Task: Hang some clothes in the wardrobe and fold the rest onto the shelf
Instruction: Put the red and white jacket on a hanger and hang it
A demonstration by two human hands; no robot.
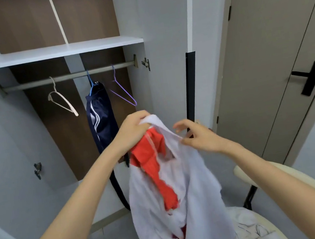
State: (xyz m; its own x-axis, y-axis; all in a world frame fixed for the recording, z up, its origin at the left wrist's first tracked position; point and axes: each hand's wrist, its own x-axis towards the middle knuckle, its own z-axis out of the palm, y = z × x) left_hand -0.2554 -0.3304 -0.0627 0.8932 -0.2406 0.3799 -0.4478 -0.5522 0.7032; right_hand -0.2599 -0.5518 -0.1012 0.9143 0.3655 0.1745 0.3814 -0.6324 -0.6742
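The left hand point(133, 129) is gripping the upper edge of a white and red fabric garment point(176, 187), its fingers curling round a bunched fold of the white cloth, and is holding it up in front of the open wardrobe. The right hand point(197, 135) is pinching the same garment's white edge between thumb and fingertip a little lower and to the right, with the other fingers spreading loosely above the cloth. The garment is hanging down between the two forearms, its red part showing inside the white folds and again at the bottom edge. Behind it, a grey metal hanging rail point(66, 77) is running across the wardrobe just under a white shelf point(49, 53). Three hangers are hooking over the rail: a bare white plastic hanger point(62, 102) towards the rail's left end, a blue hanger point(90, 82) in the middle carrying a dark navy garment with white stripes point(101, 118), and a bare purple wire hanger point(122, 91) near the rail's right end. More pale crumpled clothing point(247, 227) is lying on a cream round seat point(265, 172) at the lower right, just beside the held garment.
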